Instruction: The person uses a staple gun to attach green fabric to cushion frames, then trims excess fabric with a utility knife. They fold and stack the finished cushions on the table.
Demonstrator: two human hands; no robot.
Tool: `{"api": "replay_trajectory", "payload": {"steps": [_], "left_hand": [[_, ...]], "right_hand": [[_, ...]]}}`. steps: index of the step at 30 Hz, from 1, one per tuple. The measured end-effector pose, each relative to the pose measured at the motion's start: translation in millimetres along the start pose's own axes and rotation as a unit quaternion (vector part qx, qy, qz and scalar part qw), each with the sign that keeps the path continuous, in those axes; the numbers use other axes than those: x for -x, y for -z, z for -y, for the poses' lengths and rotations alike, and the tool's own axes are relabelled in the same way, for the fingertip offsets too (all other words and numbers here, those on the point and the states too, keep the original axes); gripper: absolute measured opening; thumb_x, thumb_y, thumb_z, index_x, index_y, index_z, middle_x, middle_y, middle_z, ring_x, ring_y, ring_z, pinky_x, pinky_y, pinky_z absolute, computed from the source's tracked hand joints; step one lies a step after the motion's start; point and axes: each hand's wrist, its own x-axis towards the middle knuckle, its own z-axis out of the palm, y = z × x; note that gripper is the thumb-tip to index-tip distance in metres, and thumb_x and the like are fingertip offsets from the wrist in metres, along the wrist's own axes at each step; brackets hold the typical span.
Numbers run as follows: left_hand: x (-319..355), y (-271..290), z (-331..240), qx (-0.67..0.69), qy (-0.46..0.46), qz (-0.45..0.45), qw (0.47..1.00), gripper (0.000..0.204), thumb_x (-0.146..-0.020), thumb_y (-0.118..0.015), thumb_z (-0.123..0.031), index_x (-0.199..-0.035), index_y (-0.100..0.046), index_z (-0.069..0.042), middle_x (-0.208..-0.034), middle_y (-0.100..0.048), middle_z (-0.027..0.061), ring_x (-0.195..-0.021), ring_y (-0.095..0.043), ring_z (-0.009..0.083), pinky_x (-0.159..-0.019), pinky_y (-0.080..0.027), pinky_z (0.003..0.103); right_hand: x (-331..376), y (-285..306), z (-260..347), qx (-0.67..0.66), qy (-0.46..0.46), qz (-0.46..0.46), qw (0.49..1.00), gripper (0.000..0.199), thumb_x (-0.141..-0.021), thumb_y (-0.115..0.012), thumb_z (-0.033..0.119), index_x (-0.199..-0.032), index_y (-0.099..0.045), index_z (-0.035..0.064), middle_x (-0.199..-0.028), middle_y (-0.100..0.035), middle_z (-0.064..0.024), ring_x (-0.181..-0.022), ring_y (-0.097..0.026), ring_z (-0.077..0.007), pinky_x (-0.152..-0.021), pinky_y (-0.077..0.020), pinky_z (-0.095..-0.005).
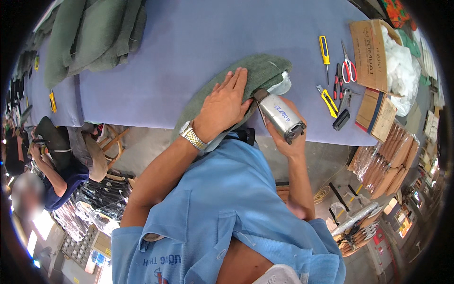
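Note:
A padded piece covered in grey-green fabric (262,66) rests at the table's near edge, tilted toward my body. My left hand (224,99) presses flat on it, fingers stretched out, with a metal-banded watch on that wrist. My right hand (287,144) grips a silver staple gun (281,116), its dark nose up against the piece's right side beside my left thumb. White material (282,84) shows at the piece's right end. The tool's body hides most of my right fingers, and the contact point at its nose cannot be made out.
Right on the blue-grey table (179,28) lie a screwdriver (324,51), scissors (349,68), pliers (338,83) and a yellow cutter (327,102), near a cardboard box (371,54). Grey-green padded pieces (101,35) are piled far left. A person (61,175) works at left.

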Motion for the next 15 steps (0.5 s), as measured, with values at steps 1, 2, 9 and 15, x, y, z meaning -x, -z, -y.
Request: {"api": "replay_trajectory", "payload": {"steps": [1,2,9,15], "left_hand": [[1,0,1,0.002,-0.003,0.0,1.0,0.082,-0.091,-0.074,-0.02,-0.158,-0.03,0.002,-0.157,-0.046,0.0238,-0.143,-0.047,0.0428,-0.113,-0.048,0.048],[0,-1,2,0.007,-0.004,-0.002,1.0,0.082,-0.091,-0.074,-0.02,-0.158,-0.03,0.001,-0.158,-0.045,0.0236,-0.144,-0.047,0.0428,-0.113,-0.048,0.048],[3,-4,1,0.012,-0.003,-0.001,1.0,0.082,-0.09,-0.074,-0.016,-0.158,-0.032,0.002,-0.161,-0.042,0.0222,-0.146,-0.045,0.0419,-0.114,-0.047,0.048],[2,-3,-4,0.013,0.012,-0.006,1.0,0.083,-0.088,-0.075,-0.014,-0.157,-0.033,0.002,-0.161,-0.043,0.0217,-0.147,-0.044,0.0399,-0.117,-0.045,0.048]], "right_hand": [[2,-1,-2,-0.004,0.005,-0.003,1.0,0.055,-0.077,-0.077,0.001,-0.131,-0.065,-0.0006,-0.118,-0.073,-0.0152,-0.109,-0.072,-0.0218,-0.094,-0.0541,-0.0316],[2,0,-2,-0.006,0.009,-0.003,1.0,0.055,-0.078,-0.077,0.001,-0.131,-0.065,-0.0003,-0.118,-0.073,-0.0155,-0.109,-0.073,-0.022,-0.094,-0.0542,-0.0318],[6,1,10,0.01,-0.032,0.026,0.999,0.053,-0.079,-0.077,0.001,-0.13,-0.065,-0.0009,-0.118,-0.074,-0.0155,-0.108,-0.072,-0.0212,-0.095,-0.0543,-0.0323],[9,-6,0,-0.01,-0.06,0.007,0.998,0.054,-0.08,-0.077,0.001,-0.132,-0.064,-0.0024,-0.119,-0.073,-0.0162,-0.106,-0.071,-0.0205,-0.095,-0.054,-0.0324]]}}
